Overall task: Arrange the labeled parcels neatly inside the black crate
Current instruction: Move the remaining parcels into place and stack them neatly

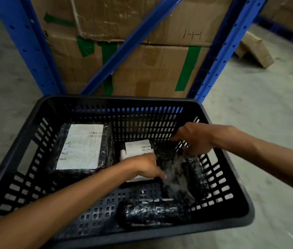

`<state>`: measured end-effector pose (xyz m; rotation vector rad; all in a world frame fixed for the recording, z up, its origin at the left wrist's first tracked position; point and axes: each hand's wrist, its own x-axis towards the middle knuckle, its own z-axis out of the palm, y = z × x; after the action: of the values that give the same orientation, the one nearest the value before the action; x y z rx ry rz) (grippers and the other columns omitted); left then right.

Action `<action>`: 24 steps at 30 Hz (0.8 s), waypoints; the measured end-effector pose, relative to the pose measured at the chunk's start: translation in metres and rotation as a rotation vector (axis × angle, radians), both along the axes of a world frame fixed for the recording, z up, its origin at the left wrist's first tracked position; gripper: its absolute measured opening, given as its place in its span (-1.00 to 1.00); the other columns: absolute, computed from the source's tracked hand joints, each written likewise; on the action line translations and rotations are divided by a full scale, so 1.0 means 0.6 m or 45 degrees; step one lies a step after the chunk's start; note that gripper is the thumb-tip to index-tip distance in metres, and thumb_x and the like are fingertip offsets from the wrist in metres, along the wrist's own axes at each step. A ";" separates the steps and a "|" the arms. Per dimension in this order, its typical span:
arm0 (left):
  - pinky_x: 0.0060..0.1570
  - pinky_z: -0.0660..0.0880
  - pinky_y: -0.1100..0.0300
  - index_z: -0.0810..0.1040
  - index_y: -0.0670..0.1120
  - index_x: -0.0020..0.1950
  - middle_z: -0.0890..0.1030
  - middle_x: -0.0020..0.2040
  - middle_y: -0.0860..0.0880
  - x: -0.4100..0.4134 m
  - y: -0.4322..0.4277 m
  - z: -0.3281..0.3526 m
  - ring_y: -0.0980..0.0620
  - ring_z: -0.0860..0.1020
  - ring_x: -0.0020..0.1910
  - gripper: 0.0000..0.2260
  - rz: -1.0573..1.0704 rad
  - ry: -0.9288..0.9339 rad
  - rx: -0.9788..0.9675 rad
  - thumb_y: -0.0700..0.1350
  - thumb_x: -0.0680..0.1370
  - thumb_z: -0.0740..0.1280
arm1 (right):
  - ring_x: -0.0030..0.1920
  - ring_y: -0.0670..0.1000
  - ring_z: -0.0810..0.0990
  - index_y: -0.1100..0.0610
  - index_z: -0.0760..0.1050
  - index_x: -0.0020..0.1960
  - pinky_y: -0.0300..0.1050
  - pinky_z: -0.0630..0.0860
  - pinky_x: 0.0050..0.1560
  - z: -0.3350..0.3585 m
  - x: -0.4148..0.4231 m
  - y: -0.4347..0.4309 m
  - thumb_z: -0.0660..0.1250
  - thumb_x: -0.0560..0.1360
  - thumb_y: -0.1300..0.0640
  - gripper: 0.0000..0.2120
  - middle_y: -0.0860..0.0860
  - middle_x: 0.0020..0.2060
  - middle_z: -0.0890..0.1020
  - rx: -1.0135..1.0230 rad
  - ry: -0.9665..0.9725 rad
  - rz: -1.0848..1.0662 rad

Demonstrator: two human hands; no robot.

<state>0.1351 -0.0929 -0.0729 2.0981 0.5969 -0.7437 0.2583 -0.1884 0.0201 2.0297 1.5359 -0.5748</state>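
Observation:
The black crate (34,180) stands on the floor below me. A large black-wrapped parcel (83,150) with a white label lies flat at its back left. In the right half a long black parcel (178,175) with a white label lies tilted against the right wall. My left hand (142,168) rests on its labelled left side, fingers curled over it. My right hand (194,139) grips its far end near the crate's right wall. A smaller black parcel (149,212) lies at the front of the crate.
Blue metal rack posts (29,51) and a diagonal brace (124,49) rise just behind the crate, with stacked cardboard boxes (151,69) taped in green. Another flattened cardboard box (255,49) lies on the concrete floor at the right.

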 end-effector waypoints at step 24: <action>0.37 0.42 0.00 0.54 -0.15 0.34 0.61 0.28 -0.08 -0.098 0.064 -0.005 -0.04 0.57 0.23 -0.48 -0.741 0.266 -0.157 0.12 0.49 0.43 | 0.15 0.06 0.63 0.05 0.51 0.32 0.07 0.57 0.22 -0.146 -0.070 -0.103 0.35 0.54 -0.08 -0.61 0.07 0.20 0.66 -0.108 1.164 -0.601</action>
<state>0.0762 -0.0543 -0.0760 2.1035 0.0286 -1.2998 0.2164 -0.2500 -0.0674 2.1793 1.3861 -1.9160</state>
